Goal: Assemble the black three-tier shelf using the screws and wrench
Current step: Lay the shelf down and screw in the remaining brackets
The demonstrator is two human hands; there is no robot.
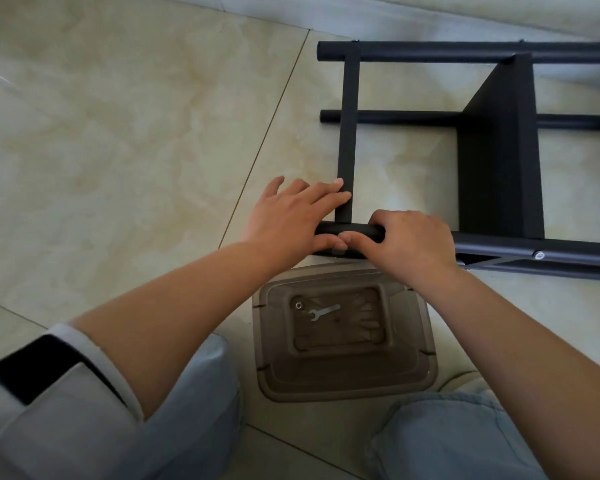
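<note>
Left hand (291,216) flat and relaxed, straight fingers pressing the upright crossbar (347,133), thumb tucked under the near pole (499,249): likely steadying the joint. Right hand (413,242) curled round that same near pole, beside the joint, thumb tip touching the left thumb; probably seating or finger-turning a screw, though none visible under the thumbs. Black shelf (499,150) lying on its side on the tiled floor (118,116), so the bolt holes face the knees.

Counting outward: three long poles in sight, one crossbar at the near end, one shelf panel (499,168) standing on edge. One screw head (538,255) seated in the near pole, two more just showing on the far pole. Clear brown container (343,337) between the knees, keeping parts in reach: one wrench (323,311) untouched, one loose silver fastener (298,305).
</note>
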